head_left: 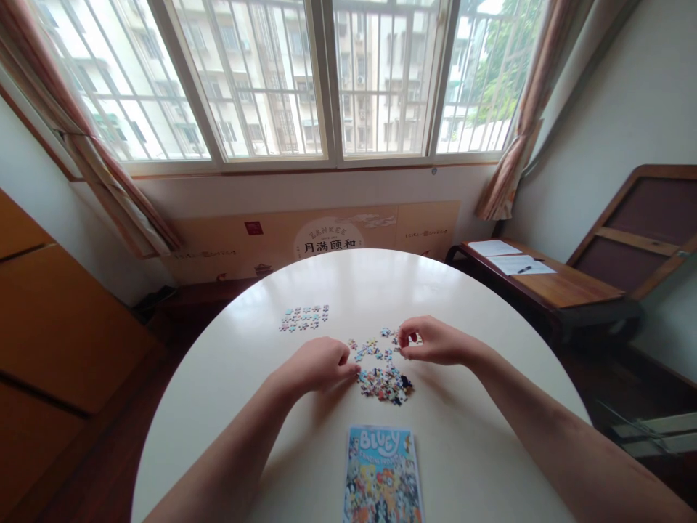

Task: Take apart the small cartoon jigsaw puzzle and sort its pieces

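Observation:
A heap of mixed jigsaw puzzle pieces lies on the white table. Just beyond it, looser pieces are spread out. My left hand rests at the left of the heap, fingers curled under and thumb reaching to the edge of the pieces. Whatever its fingers may hold is hidden. On the right, my right hand is bent into a pinch over the far loose pieces; anything at its fingertips is too small to make out. Several pieces set out in rows lie farther off to the left.
Nearest me lies a colourful "Bluey" picture sheet or box. The round white table has a curved edge. Beyond its right side, papers and a pen lie on a wooden side table. A printed cardboard panel stands below the window.

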Motion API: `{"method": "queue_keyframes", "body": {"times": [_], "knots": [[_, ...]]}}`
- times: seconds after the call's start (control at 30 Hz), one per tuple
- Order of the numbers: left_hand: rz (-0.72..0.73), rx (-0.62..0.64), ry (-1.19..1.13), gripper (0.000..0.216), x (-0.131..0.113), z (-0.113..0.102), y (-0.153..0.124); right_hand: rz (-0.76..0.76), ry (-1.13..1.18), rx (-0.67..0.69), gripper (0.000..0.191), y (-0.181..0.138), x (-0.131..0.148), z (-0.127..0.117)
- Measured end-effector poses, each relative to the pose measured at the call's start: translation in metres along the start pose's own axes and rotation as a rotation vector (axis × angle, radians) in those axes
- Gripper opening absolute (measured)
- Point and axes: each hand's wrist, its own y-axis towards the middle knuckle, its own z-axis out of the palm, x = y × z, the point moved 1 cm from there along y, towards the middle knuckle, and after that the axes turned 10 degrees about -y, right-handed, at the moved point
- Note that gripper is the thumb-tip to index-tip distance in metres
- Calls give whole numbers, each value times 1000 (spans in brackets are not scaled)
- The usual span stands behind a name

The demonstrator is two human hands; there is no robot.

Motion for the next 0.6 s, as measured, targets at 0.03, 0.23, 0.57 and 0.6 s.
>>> {"method": "queue_keyframes", "body": {"times": [0.03, 0.23, 0.57, 0.6], "knots": [[8, -12, -8, 43, 0, -1, 0, 14, 17, -45, 9, 0, 0, -2], [144, -339, -67, 30, -10, -7, -2, 20, 142, -257, 8, -2, 7, -7], [438, -541, -283, 21, -40, 12, -4, -145, 274, -124, 6, -6, 23, 0], [460, -553, -299, 20, -41, 14, -4, -143, 299, -104, 6, -6, 25, 0]]}}
